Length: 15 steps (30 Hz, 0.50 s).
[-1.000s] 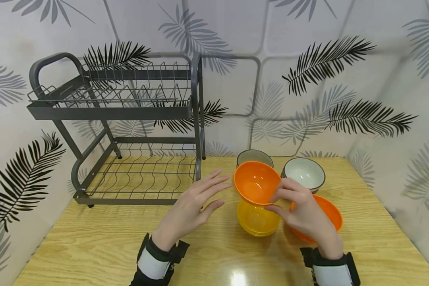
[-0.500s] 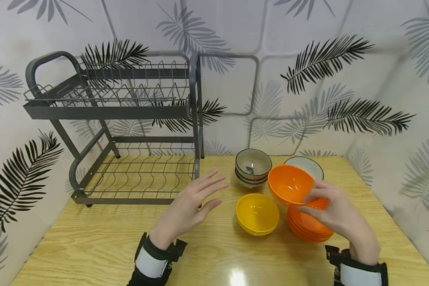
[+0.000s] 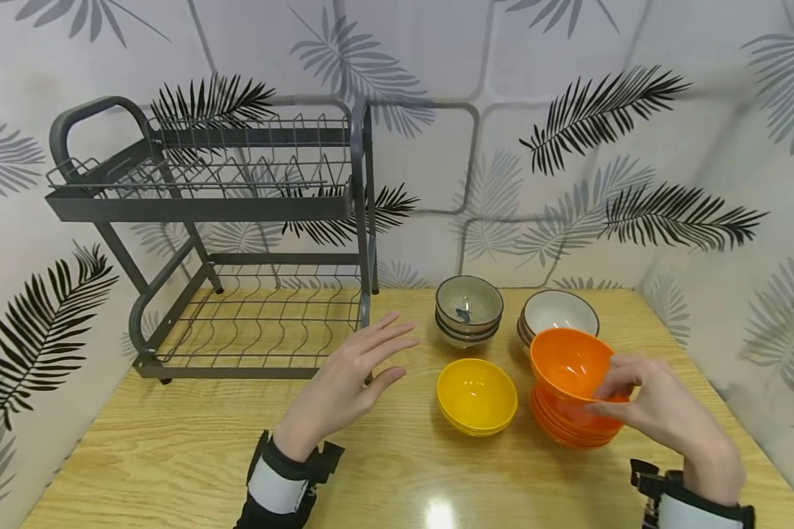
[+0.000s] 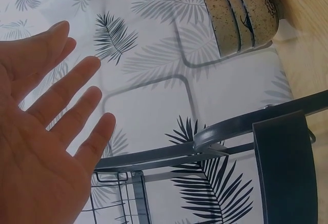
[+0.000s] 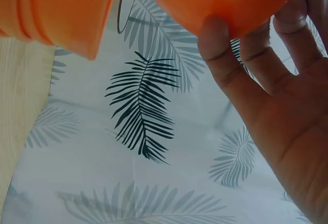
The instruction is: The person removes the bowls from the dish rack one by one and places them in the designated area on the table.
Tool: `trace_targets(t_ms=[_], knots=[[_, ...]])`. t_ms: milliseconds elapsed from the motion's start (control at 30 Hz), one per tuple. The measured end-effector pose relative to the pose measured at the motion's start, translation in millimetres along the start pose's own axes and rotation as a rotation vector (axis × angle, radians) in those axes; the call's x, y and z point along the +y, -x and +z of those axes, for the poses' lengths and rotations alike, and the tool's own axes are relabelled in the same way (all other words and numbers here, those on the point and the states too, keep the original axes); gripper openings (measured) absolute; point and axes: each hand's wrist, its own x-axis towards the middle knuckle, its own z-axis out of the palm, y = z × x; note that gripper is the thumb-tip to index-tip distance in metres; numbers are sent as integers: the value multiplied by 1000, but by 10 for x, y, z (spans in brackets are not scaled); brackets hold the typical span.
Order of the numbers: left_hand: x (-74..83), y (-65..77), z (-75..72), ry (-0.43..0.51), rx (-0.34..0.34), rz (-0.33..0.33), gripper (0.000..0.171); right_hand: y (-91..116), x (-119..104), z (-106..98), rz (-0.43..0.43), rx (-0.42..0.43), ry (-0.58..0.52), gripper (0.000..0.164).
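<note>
My right hand pinches the near right rim of an orange bowl, thumb outside and fingers over the edge. That bowl is tilted above a stack of orange bowls; in the right wrist view a gap shows between the held bowl and the stacked orange bowls. My left hand hovers over the table with its fingers extended, holding nothing. Left of the orange stack sit nested yellow bowls.
A two-tier dark metal dish rack stands at the left back, its wire shelves bare. Behind the yellow bowls is a stack of speckled grey bowls. White bowls with dark rims stand behind the orange ones. A patterned wall covering encloses the table.
My right hand has carried the orange bowl rightward, from over the yellow bowls to over the orange stack, and slightly lower. The left hand has hardly moved.
</note>
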Motion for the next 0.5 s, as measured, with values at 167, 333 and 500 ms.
trace_targets(t_ms=[167, 333, 500], knots=[[-6, 12, -12, -11, -7, -22, 39, 49, 70, -7, 16, -50, 11, 28], [-17, 14, -18, -15, -6, -23, 39, 65, 122, 1, 40, -78, 34, 25], [-26, 14, -24, -20, -7, -24, 38, 48, 147, 2, 111, -151, 54, 20]])
